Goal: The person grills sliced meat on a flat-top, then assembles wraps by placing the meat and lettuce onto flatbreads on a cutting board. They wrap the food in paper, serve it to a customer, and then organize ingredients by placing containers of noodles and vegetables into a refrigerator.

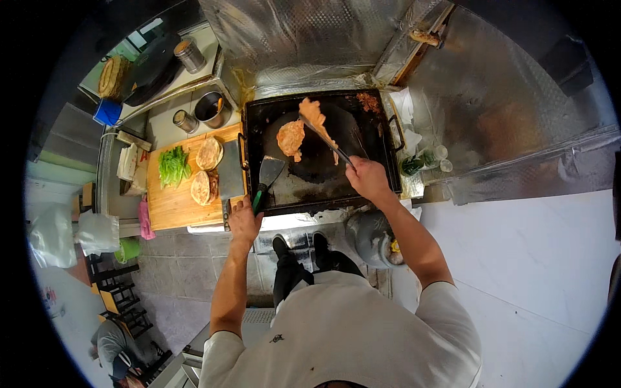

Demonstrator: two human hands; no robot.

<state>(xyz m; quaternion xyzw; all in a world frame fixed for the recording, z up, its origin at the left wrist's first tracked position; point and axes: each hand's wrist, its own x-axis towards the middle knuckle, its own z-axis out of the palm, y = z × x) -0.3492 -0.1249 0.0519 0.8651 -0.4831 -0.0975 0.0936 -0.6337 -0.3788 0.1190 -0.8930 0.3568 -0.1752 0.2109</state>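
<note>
My right hand (370, 179) is closed around dark metal tongs (331, 145) over the black griddle (317, 187). A thin, orange-coloured slice of meat (312, 112) hangs from the tongs. Beside it, a second slice of meat (290, 137) lies flat on the griddle. My left hand (245, 223) rests at the front corner of a wooden cutting board (169, 210), fingers forward and thumb apart. It sits between the dark handle of a cleaver (230, 169) on the board and the green-and-black handle of a spatula (271, 172) whose blade lies on the griddle.
On the board are chopped green lettuce (173, 167) and two round flatbreads (209, 154). Behind it stand a metal pot (213, 110) and a shaker tin (185, 121). Brown crumbs (368, 102) sit in the griddle's far right corner. Glass bottles (419, 161) stand right of it.
</note>
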